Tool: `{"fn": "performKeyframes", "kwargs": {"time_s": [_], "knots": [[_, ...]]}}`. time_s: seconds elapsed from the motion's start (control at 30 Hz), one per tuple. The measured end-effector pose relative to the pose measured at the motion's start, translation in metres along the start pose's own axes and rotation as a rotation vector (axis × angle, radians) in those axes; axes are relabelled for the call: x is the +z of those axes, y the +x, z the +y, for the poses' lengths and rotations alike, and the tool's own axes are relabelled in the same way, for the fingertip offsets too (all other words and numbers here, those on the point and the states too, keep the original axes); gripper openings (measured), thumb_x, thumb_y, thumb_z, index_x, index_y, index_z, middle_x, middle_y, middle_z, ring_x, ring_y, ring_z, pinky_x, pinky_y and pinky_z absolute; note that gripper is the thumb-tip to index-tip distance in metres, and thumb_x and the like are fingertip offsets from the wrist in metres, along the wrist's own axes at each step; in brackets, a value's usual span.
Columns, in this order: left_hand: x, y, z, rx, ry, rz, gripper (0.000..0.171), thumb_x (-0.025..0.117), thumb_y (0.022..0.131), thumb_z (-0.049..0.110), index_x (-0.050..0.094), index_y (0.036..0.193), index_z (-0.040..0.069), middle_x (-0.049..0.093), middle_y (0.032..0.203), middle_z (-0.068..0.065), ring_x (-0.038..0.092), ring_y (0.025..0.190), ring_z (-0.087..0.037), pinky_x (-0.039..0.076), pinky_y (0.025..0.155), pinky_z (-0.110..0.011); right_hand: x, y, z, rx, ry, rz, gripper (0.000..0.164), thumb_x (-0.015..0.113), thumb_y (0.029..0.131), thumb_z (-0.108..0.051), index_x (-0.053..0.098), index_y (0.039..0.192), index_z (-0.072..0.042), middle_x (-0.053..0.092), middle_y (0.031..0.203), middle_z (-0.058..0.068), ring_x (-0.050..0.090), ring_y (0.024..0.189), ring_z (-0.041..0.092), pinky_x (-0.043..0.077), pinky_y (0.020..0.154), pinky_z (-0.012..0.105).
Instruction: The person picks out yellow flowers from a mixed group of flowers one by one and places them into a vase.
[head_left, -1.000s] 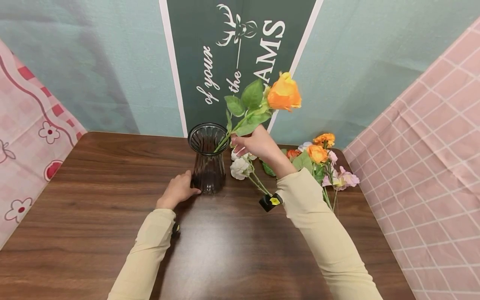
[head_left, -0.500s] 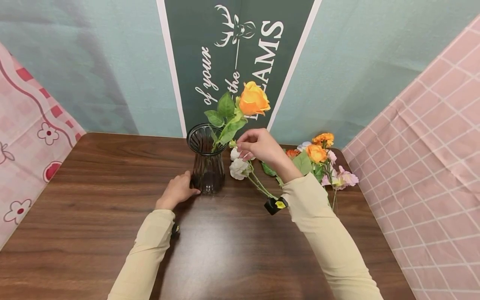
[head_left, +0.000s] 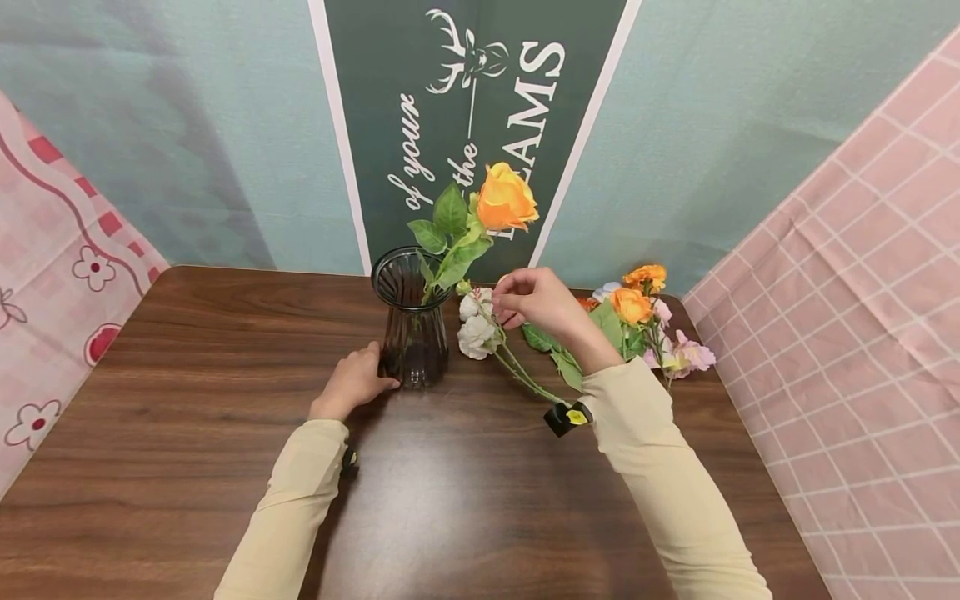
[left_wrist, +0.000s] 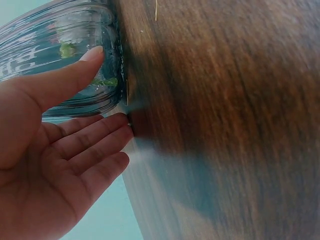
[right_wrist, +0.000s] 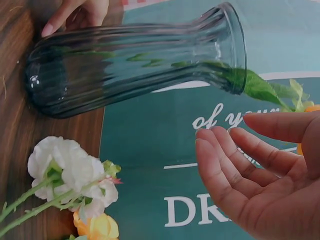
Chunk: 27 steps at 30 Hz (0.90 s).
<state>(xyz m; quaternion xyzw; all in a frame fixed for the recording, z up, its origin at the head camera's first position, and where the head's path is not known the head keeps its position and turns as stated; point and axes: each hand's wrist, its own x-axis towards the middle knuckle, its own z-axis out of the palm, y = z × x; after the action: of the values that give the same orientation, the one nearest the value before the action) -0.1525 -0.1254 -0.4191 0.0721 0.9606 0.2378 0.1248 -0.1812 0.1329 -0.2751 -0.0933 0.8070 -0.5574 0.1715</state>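
Observation:
A ribbed dark glass vase (head_left: 416, 342) stands upright on the table. An orange rose (head_left: 507, 198) leans right in it, its stem inside the glass and its leaves (head_left: 450, 225) at the rim. My left hand (head_left: 354, 382) rests against the vase's base, thumb on the near side. In the left wrist view its fingers (left_wrist: 95, 145) look fairly straight beside the glass. My right hand (head_left: 543, 307) hovers right of the vase, fingers loosely bent, holding nothing. White flowers (head_left: 477, 325) lie just below and left of it; their stems run toward the right wrist.
More loose flowers lie at the right back: orange blooms (head_left: 632, 307), pink ones (head_left: 688, 356) and green leaves (head_left: 566, 367), partly behind the right forearm. A printed cloth wall (head_left: 255, 142) rises behind the wooden table (head_left: 187, 400). Pink cloth (head_left: 847, 300) borders the right side.
The right hand has let go of the rose and drawn back to the right and down. The rose has dropped deeper into the vase, shifting left. The left hand has stayed put.

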Motion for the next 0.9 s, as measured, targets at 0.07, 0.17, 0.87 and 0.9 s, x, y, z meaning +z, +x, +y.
{"fn": "performKeyframes", "kwargs": {"time_s": [0.07,0.17,0.87,0.9], "knots": [[0.0,0.0,0.0,-0.004,-0.003,-0.003,0.064,0.069,0.081,0.025,0.041,0.121,-0.015,0.053,0.113,-0.033,0.052,0.1,-0.047,0.041,0.083,-0.053,-0.003,-0.002,0.004,0.003,-0.007,0.007,0.013,0.054,0.089,0.001,0.057,0.095,0.012,0.06,0.085,0.021,0.061,0.07,0.025,0.054,0.064,0.035],[0.0,0.0,0.001,-0.006,-0.003,-0.007,0.065,0.069,0.081,0.025,0.039,0.123,-0.015,0.052,0.114,-0.034,0.051,0.1,-0.047,0.041,0.083,-0.054,-0.007,-0.005,0.011,0.016,-0.022,0.019,0.013,0.054,0.089,-0.001,0.058,0.095,0.011,0.061,0.083,0.018,0.062,0.07,0.024,0.054,0.064,0.036],[0.0,0.001,0.0,-0.011,0.005,-0.017,0.064,0.069,0.082,0.027,0.04,0.121,-0.015,0.053,0.113,-0.034,0.051,0.101,-0.048,0.04,0.085,-0.054,-0.047,-0.025,0.075,0.139,-0.039,0.081,0.017,0.051,0.092,-0.002,0.056,0.098,0.013,0.059,0.087,0.024,0.062,0.069,0.019,0.053,0.066,0.034],[0.0,0.001,-0.001,-0.009,0.006,-0.013,0.063,0.069,0.082,0.027,0.041,0.12,-0.015,0.053,0.112,-0.033,0.051,0.101,-0.048,0.04,0.085,-0.053,-0.049,-0.026,0.078,0.145,-0.031,0.084,0.018,0.051,0.092,-0.002,0.055,0.099,0.013,0.06,0.087,0.024,0.062,0.069,0.019,0.053,0.066,0.033]]}}
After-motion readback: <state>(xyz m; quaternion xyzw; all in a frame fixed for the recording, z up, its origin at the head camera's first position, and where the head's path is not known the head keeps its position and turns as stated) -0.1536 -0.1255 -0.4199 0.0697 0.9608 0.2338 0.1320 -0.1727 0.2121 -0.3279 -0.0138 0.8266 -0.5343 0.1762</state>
